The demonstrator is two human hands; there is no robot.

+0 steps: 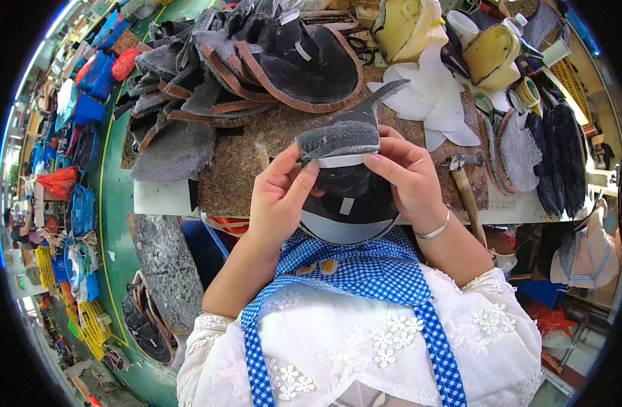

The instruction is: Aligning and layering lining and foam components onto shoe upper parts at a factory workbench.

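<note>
Cluttered workshop, brown speckled worktop (257, 152) w/ green floor (114, 203) at left. Heap of dark shoe uppers (257, 61) at far edge, white cut pieces (433, 102) and yellow jugs (491, 54) to right, hammer (465, 186) just beside right wrist. Left hand (277, 200) grip closed, pinching grey shoe upper (341, 139) at its left side. Right hand (406, 176) grip closed on same piece, right side. Upper held up between both hands, above near worktop edge, white lining strip (341, 161) showing under fingers.
</note>
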